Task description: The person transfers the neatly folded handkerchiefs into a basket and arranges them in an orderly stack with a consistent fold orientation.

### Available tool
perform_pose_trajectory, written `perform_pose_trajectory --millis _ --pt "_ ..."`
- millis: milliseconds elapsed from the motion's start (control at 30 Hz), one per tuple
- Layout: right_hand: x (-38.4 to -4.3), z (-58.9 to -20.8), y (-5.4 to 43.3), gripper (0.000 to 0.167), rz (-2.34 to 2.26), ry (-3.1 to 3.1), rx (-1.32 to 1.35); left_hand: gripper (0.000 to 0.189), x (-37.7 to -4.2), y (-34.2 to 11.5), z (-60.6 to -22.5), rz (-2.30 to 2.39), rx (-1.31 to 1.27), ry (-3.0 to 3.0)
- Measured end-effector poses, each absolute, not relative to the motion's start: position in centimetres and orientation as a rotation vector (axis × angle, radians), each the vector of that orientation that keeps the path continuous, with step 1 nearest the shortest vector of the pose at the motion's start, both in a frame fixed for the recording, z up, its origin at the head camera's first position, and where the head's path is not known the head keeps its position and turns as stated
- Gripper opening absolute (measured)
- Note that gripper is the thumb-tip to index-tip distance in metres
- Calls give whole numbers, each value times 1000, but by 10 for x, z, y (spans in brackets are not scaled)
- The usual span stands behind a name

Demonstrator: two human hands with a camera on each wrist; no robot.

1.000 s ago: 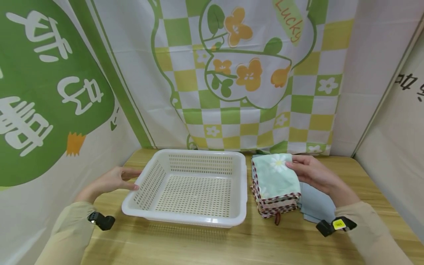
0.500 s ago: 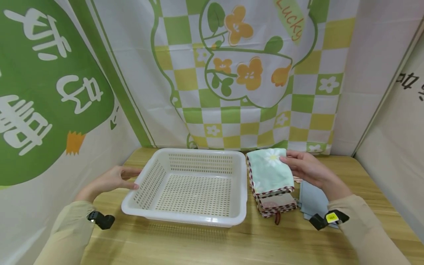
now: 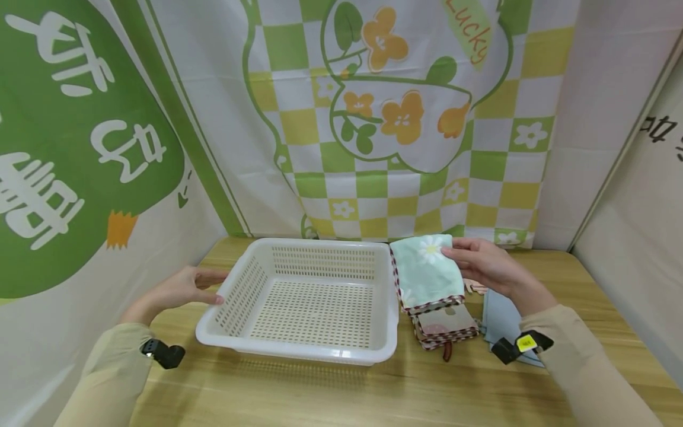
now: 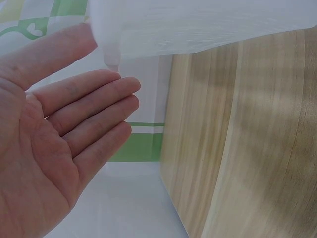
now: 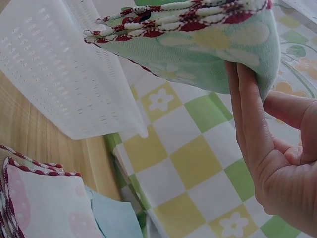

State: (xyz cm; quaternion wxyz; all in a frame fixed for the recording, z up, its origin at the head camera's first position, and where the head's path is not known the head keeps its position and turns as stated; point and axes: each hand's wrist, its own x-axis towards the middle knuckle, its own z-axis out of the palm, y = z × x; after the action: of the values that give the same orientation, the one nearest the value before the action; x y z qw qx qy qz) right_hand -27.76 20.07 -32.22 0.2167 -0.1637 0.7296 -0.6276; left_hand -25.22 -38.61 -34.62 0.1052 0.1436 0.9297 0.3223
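Nearest us on the worktop, a folded cloth pile with checked edging and a brown loop lies just right of the basket, with a pale blue cloth beside it, partly behind our right sleeve. Left of the pile stands the white basket, upright, its slotted floor in view. Our left hand has its fingers fairly straight, touching the basket's left rim rather than clutching it, which we take as steadying. A little farther back, our right hand pinches the folded mint-green cloth by its right edge, thumb against fingers; the right wrist view shows it raised above the pile. The cloth is next to the basket's right rim; we cannot tell whether they touch. We judge the step in hand to be bringing this cloth over to the basket. The next move would call for lifting it clear of the rim and keeping its folds together before lowering it inside. Behind everything hangs the checked curtain.
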Motion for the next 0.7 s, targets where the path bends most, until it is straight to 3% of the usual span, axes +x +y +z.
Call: perform_pose_trajectory --millis 233,700 --pt "-281 -319 193 82 -1705 2016 -472 70 -252 -386 -347 952 412 2736" --pt "-284 -314 178 77 -1723 1984 -497 69 -253 -388 -348 936 412 2749"
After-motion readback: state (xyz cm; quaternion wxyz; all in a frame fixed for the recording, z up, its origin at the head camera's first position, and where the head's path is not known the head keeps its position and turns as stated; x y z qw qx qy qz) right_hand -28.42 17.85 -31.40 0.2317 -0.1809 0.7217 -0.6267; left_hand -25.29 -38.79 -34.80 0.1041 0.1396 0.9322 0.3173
